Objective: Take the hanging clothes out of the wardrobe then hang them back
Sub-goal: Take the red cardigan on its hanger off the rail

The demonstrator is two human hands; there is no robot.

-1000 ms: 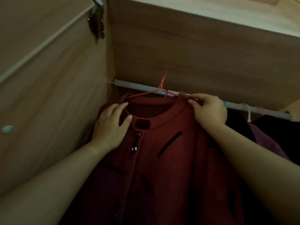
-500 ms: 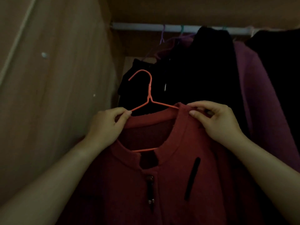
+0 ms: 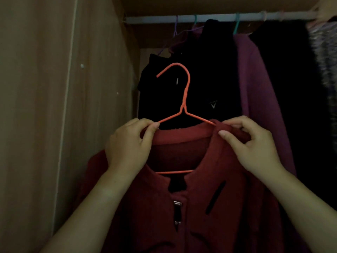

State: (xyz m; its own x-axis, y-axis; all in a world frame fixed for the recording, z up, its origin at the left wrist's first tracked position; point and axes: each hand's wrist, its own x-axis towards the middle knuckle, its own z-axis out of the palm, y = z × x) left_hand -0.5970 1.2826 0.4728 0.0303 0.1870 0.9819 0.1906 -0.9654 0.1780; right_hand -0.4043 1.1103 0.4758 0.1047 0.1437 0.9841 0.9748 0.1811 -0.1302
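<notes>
Wood-grain panels form the wardrobe (image 3: 54, 106), its left wall smooth and pale with a few small round studs, a flat board closing the top. Across the upper part runs one straight pale rail (image 3: 209, 18), round in section. From it hang dark clothes (image 3: 200, 73): at least two black pieces, one purple garment (image 3: 259, 106) of soft matte cloth, and a grey fuzzy one (image 3: 324, 57) at the far right edge; three hanger hooks, one lilac and two teal, show on the rail. In front of them, well below the rail and off it, is one red cardigan (image 3: 182, 216) of ribbed knit with a round collar, one metal clasp at the front and one dark slit on the chest. It sits on one thin orange wire hanger (image 3: 186, 92), whose curved hook stands free in the air. The left hand (image 3: 127, 148) pinches the collar and the hanger's left arm between thumb and fingers; the right hand (image 3: 255, 147) has its grip closed on the collar's right side over the hanger's other arm.
</notes>
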